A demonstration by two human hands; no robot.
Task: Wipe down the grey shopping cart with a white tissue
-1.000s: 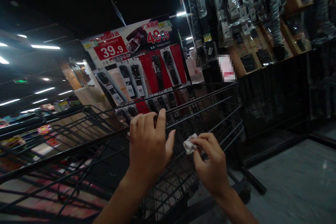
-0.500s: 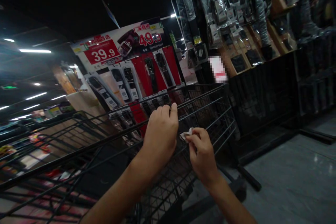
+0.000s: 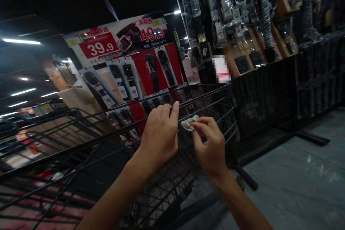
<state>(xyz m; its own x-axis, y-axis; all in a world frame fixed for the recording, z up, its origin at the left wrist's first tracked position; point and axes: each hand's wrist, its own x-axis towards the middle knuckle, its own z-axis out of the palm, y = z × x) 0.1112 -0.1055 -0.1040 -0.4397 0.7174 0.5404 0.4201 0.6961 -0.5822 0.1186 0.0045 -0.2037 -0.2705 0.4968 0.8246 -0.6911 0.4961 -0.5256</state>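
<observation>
My left hand (image 3: 159,133) is closed over the top rail of a black wire shopping cart (image 3: 81,146), fingers curled round it and the thumb lying along it. Just to its right, my right hand (image 3: 209,145) pinches a small crumpled white piece (image 3: 188,124) between thumb and fingertips. It looks like tissue or a wipe, and I cannot tell which. The piece is close to the cart's wire side; whether it touches the wire is unclear.
Beyond the cart stands a display of packaged belts (image 3: 129,75) under a price sign (image 3: 101,46). Plastic-wrapped belts (image 3: 222,3) hang at upper right above wooden trays (image 3: 239,59). A rack foot (image 3: 248,178) juts onto the grey tiled floor (image 3: 293,183).
My right hand has risen slightly with the white piece, which shows more spread out now. My left hand stays on the rail. The view has shifted a little to the right.
</observation>
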